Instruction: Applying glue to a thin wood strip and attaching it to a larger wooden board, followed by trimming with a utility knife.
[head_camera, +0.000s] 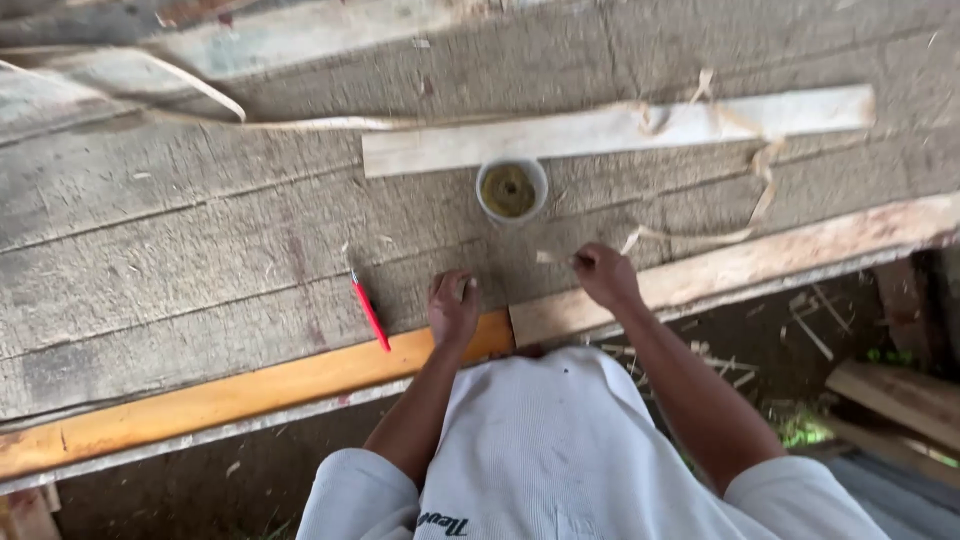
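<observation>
Roughly centre frame, both hands were down on a weathered plank worktop (200, 250). The left hand (453, 308) lay palm-down with fingers loosely curled, pressing on the grey boards just above an orange-toned edge board (250, 390); it gripped nothing that could be seen. The right hand (605, 275) was pinched narrow, fingertips closed on a small pale wood sliver (552, 258) that stuck out toward the left, lying low over the boards. Just beyond and between the hands stood a small white cup (512, 190) with a yellowish-brown content, touching or nearly touching a long pale wood strip (620, 130) that lay across the worktop behind it. A red pencil (369, 312) lay to the left of the left hand, near but apart, tip pointing away from the person. Curled wood shavings (740, 200) trailed around the strip's right part. White sleeves and shirt (560, 450) filled the bottom of the view.
</observation>
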